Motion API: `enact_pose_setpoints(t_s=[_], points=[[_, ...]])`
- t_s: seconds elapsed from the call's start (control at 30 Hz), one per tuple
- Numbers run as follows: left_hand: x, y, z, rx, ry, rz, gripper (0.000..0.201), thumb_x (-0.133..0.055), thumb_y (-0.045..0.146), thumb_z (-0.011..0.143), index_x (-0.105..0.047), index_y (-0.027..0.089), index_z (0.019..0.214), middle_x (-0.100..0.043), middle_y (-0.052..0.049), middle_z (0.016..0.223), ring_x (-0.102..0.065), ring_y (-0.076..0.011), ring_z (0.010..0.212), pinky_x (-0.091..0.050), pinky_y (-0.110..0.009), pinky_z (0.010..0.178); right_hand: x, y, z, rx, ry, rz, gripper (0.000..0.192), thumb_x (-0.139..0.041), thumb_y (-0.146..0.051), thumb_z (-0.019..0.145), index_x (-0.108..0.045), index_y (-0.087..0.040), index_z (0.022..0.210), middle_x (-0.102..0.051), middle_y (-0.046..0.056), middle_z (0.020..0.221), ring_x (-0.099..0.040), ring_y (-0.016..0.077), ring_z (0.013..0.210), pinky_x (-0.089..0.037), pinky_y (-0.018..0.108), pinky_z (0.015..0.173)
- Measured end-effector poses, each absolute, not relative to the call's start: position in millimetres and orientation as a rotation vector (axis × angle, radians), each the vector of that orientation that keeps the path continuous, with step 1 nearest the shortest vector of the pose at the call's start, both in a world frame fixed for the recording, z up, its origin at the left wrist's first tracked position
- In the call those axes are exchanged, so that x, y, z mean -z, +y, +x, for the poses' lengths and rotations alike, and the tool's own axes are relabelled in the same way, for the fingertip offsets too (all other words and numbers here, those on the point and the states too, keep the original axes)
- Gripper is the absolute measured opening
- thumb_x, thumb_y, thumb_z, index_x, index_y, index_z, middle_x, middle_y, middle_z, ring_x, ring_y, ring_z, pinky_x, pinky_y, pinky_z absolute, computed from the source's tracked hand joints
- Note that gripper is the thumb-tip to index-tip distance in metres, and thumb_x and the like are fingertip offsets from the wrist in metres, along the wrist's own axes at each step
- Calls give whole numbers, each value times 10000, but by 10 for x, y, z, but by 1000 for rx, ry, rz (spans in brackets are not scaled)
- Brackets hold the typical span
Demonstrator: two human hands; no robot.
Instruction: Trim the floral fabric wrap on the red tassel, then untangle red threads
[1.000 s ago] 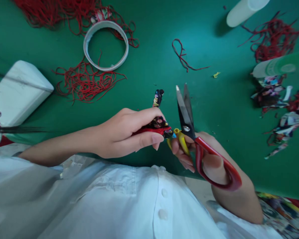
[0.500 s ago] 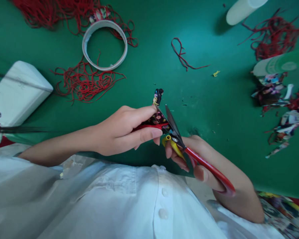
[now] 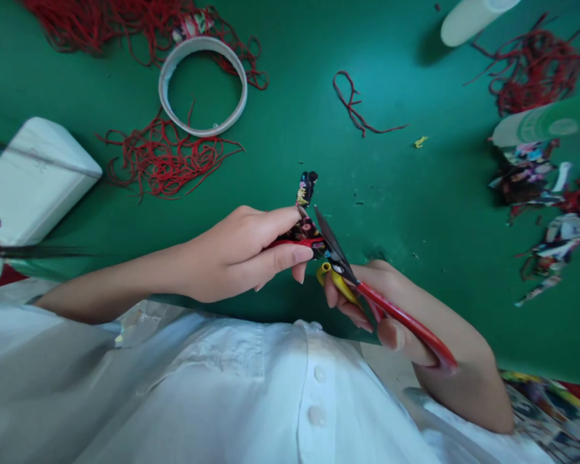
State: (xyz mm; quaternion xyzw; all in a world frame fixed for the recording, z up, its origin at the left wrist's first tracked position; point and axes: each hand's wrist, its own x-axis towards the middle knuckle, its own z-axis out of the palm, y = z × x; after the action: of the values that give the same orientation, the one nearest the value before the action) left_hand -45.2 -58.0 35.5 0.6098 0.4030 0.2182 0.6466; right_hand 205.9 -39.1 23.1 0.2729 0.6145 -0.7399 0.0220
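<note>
As the scissors (image 3: 391, 310) stand with their blades parted, look just off the tips: there's the dark floral cloth (image 3: 307, 227), red edging on show, one side of it apparently between the blades! Just left of the scissors, the left hand (image 3: 244, 258) has it pinched tight between thumb and fingers, and a narrow strip of the same pattern pokes out past the tips. Over on the red handles it's the right hand (image 3: 389, 283), closed firmly round them, and tucked into those same fingers, right beside the scissors' pivot, a yellow piece (image 3: 341, 283) with a hollow end. Do the blades touch the cloth? Can't tell. Up and left of the scissors, a white ring (image 3: 163, 90) by a red cord tangle (image 3: 169, 161); beyond the tips, a lone red cord (image 3: 355, 116); well off to the scissors' right, a green-labelled bottle (image 3: 546, 125) beside a heap of scraps (image 3: 531, 174).
</note>
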Motion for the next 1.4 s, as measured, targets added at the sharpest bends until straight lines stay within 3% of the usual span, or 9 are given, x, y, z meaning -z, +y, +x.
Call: enact_pose_setpoints(t_s=[0.23,0.43,0.53,0.67,0.77,0.87,1.0,1.23,1.4], points=[[-316,-554,-426,-517,895,1233,309,-507,434,957,-604,147,898,-711,-9,713,-558,-47,463,-418,-168,446,-111,-438,2112,2424,1795,876,652,-467,-820,804,-567,-177,849,-472,-47,577,-368,84,478,-278,244,458],[-283,-552,-420,-580,913,1156,340,-544,463,935,-605,130,970,-761,-92,963,-701,-96,653,-534,-188,558,-115,-444,2108,2489,1918,1147,635,-494,-815,793,-583,-195,897,-485,-37,607,-395,100,496,-293,248,465],[-287,-562,-426,-594,907,1111,340,-542,475,933,-578,143,997,-764,-85,948,-709,-101,648,-544,-189,556,-191,-401,2093,2055,2362,1410,495,-546,-704,852,-570,-210,857,-478,-38,587,-370,97,488,-277,250,489],[-289,-583,-437,-651,893,1000,310,-489,488,953,-529,185,999,-759,-26,864,-700,-99,578,-535,-183,509,-207,-340,2108,1042,2823,1655,366,-653,-560,840,-546,-216,776,-473,-5,595,-385,116,518,-207,266,524],[-292,-594,-438,-784,872,875,272,-497,472,949,-515,202,968,-750,14,784,-697,-120,536,-558,-215,499,-155,-285,2140,542,2865,1551,345,-620,-529,855,-603,-191,924,-598,64,692,-478,162,566,-129,290,526],[-299,-590,-423,-972,847,750,239,-547,433,923,-520,197,902,-744,25,733,-695,-153,503,-553,-235,450,-123,-233,2162,258,2888,1267,368,-583,-470,880,-619,-163,1080,-727,115,874,-565,202,616,-192,296,520],[-299,-582,-392,-1110,882,634,221,-624,373,870,-530,178,826,-726,32,689,-693,-161,487,-542,-228,429,-113,-192,2176,66,3015,1005,358,-534,-466,917,-668,-172,1072,-739,72,823,-589,185,600,-272,309,529],[-246,-589,-339,-1062,1003,634,363,-707,476,777,-511,176,831,-737,16,725,-702,-132,545,-566,-211,506,-17,-138,2052,142,3289,797,328,-538,-435,953,-719,-204,807,-738,53,833,-623,184,796,-463,325,709],[-170,-584,-298,-991,949,631,365,-722,468,763,-543,176,891,-747,7,747,-692,-131,522,-583,-239,532,94,-113,1803,259,3374,801,403,-545,-501,938,-702,-198,1152,-617,119,1386,-543,299,1287,-440,473,1038]])
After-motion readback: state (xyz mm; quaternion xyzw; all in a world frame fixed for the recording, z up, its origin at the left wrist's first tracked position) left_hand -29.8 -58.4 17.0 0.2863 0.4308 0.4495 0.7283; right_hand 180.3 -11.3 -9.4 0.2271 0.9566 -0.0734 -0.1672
